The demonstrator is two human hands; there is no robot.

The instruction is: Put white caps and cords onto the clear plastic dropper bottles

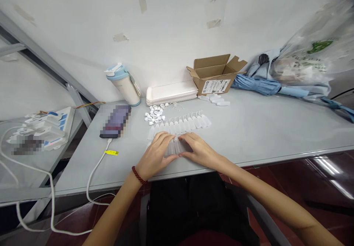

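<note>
My left hand, with a dark red bead bracelet on its wrist, curls around one end of a short row of small translucent plastic bottles. The other end is bracketed by my right hand, its thumb and forefinger on the bottles. Both thumbs lie on the near side, the fingers on the far side. Just beyond lies a longer row of similar bottles with thin curved white pieces at their far ends. A heap of small white caps sits behind that row's left part. My fingers partly hide the held bottles.
Against the wall stand a tumbler, stacked white trays and an open cardboard box, with loose bottles before it. A phone with a white cable lies left. A blue umbrella and plastic bag lie right.
</note>
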